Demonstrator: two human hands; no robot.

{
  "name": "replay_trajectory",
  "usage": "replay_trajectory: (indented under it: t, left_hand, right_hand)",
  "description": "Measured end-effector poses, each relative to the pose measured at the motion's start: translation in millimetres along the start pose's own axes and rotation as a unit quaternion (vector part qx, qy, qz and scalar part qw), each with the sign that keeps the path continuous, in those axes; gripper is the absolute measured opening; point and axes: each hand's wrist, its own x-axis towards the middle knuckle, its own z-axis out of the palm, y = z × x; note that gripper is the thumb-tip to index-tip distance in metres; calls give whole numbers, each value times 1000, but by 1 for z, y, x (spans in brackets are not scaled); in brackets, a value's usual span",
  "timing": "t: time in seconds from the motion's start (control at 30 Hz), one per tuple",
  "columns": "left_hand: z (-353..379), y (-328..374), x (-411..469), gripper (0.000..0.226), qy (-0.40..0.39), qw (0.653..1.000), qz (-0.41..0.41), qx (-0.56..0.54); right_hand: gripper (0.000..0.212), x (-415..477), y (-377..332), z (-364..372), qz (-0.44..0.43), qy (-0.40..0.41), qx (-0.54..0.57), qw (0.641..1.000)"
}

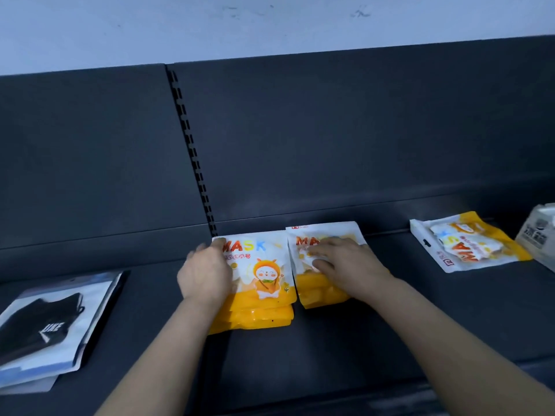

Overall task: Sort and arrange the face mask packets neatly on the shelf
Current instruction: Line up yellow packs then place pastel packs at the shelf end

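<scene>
**Hands squaring up the yellow stacks**

Left hand (207, 274) is curling round the left edge of the left stack of yellow-and-white printed plastic mask packets (264, 283), centre frame. Right hand (345, 265) is lying flat, fingers straight, pressing the matching right stack (324, 292) just beside it. Sorting is looking partway done: one loose yellow packet (468, 244) is waiting askew at right, and black-mask pouches (54, 325) are lying fanned at lower left on the dark grey shelf (360, 340).

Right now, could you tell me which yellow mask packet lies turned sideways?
The far-right packet, beside the white box; the centre-left stack and centre-right stack lie straight.
</scene>
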Motion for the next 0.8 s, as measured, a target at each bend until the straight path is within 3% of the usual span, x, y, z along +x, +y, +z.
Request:
replay_trajectory:
  t: [0.17,0.5,0.8]
  left_hand:
    - [-5,28,0,54,43,992,89,74]
    - [9,179,-27,56,4,973,229,-16]
    - [41,290,-61,63,-33,950,312,-5]
  right_hand:
    - [39,-11,23,-10,17,53,-6,998]
    - [40,-57,157,-24,147,60,-17,987]
    - [44,-63,266,-21,206,-54,-39,976]
